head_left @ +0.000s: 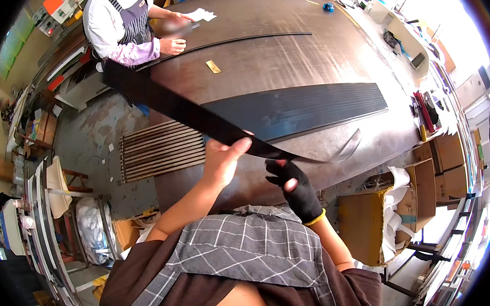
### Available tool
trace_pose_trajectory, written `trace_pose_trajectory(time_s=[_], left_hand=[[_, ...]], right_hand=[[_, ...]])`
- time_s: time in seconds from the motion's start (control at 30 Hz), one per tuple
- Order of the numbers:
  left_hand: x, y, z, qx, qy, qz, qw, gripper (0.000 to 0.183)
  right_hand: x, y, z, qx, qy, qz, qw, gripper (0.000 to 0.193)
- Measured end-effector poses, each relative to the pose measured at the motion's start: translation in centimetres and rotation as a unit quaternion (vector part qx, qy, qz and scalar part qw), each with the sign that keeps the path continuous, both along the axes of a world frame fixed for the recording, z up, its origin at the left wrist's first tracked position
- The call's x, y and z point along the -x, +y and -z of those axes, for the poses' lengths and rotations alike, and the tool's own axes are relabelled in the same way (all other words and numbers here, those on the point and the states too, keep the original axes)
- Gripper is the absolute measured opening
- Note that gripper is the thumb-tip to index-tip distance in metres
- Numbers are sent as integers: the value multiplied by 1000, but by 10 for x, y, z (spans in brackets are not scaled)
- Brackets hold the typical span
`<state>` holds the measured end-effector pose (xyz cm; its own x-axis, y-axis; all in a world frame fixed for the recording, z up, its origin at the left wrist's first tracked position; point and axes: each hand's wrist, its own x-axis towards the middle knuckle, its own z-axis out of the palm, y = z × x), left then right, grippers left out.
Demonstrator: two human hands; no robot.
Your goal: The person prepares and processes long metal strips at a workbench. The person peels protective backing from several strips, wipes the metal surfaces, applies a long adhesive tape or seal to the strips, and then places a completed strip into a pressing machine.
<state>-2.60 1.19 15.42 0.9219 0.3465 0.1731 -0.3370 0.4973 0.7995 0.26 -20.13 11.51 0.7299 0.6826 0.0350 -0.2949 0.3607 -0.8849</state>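
My bare left hand [223, 160] is closed round the middle of a long, flat black strip [180, 109], its thumb lying across the face. The strip slants from the far left down to the right, raised over the table. At its right end a thin, clear-looking curved piece [350, 149] bends upward; whether it is part of the strip or a film, I cannot tell. My right hand [296, 189], in a black glove with a yellow cuff and bare fingertips, is at the strip's lower edge with its fingers apart. Beneath lies a stack of dark strips [298, 110].
Several slim, light-edged bars [160, 150] stick out past the table's left edge. Across the brown table [261, 56], a person [120, 31] in a striped apron handles something blurred. A long thin rod [243, 39] and a yellow slip [213, 66] lie there. Cardboard boxes [367, 229] stand at right.
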Motion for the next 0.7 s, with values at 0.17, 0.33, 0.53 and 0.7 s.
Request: trace_pose_trajectory(time_s=[0.17, 0.33, 0.53, 0.7], left_hand=[[42, 44, 30, 167, 90, -121, 974, 9], [74, 57, 54, 186, 176, -213, 943, 3], [110, 73, 72, 166, 221, -303, 912, 7], [130, 94, 80, 129, 229, -350, 899, 8]], right_hand=[[-31, 4, 52, -356, 384, 39, 851, 32], [-44, 11, 86, -249, 335, 66, 906, 27], [-73, 4, 100, -154, 388, 235, 878, 25], [-96, -15, 65, -6, 259, 303, 917, 19]])
